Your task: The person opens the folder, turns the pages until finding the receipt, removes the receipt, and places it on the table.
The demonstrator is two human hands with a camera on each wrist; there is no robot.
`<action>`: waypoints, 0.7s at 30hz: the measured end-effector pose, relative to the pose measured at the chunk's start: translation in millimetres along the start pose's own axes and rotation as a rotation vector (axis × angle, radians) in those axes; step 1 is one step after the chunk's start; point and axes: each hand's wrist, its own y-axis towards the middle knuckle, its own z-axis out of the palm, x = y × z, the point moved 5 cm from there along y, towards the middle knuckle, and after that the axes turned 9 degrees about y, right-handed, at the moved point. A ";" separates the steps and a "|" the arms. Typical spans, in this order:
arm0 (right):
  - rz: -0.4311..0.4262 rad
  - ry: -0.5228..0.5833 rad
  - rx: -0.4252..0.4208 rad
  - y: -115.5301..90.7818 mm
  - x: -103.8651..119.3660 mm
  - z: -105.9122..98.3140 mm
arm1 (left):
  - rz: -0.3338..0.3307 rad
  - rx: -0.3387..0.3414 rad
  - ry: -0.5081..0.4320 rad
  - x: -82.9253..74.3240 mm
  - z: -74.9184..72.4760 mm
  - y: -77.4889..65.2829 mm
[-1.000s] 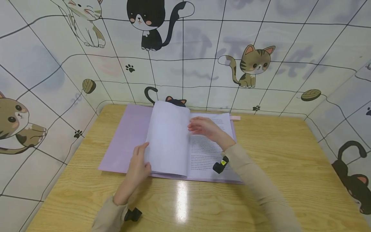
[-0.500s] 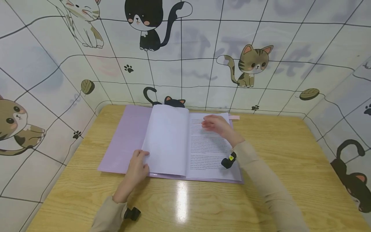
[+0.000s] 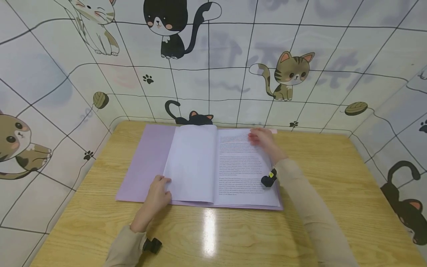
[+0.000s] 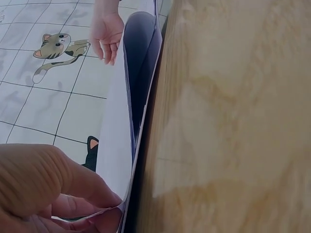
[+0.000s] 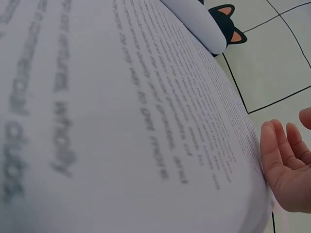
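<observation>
One blank page [image 3: 191, 167], best held at the edge my left hand [image 3: 156, 195] pinched, seemed light and limp; my right hand [image 3: 262, 140] lay relaxed at the printed page [image 3: 240, 170].

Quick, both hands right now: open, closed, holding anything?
Left hand: closed, pinching the edge of the left page.
Right hand: open, holding nothing, near the right page's far corner.

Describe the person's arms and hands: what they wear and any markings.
The left sleeve and right sleeve are long, plain beige and slightly creased. A small, blocky black camera sits at each cuff, one left, one right; the right one has a yellow patch. The left hand and right hand are bare, with no gloves visible.
</observation>
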 end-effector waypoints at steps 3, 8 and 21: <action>-0.021 -0.071 -0.063 3.9 2.5 -7.3 | 0.001 -0.001 0.004 2.4 1.2 -0.1; -0.057 -0.164 -0.133 11.1 7.1 -19.5 | -0.011 0.004 0.024 6.5 3.5 -0.2; -0.077 -0.288 -0.175 8.5 19.2 -30.9 | -0.003 -0.037 0.084 8.2 0.5 -1.5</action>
